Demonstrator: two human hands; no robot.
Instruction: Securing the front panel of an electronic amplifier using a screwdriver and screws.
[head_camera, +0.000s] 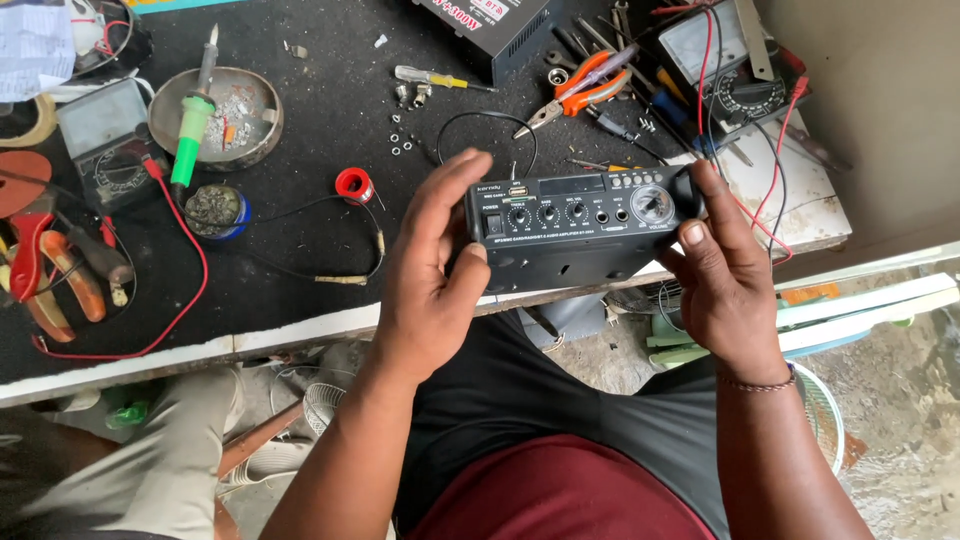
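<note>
A small black amplifier box (575, 228) with a row of knobs and one large silver dial on its face is held at the front edge of the workbench, face up toward me. My left hand (432, 270) grips its left end, thumb on the front corner. My right hand (722, 275) holds its right end, thumb pressed beside the big dial. A thin black wire loops out from behind the box.
On the black bench mat (300, 240): a green-handled soldering iron (192, 125) resting on a metal dish, a red solder spool (353, 185), orange pliers (585, 88), a yellow-tipped screwdriver (430, 77), loose nuts, two meters with red leads, another black unit (490, 30).
</note>
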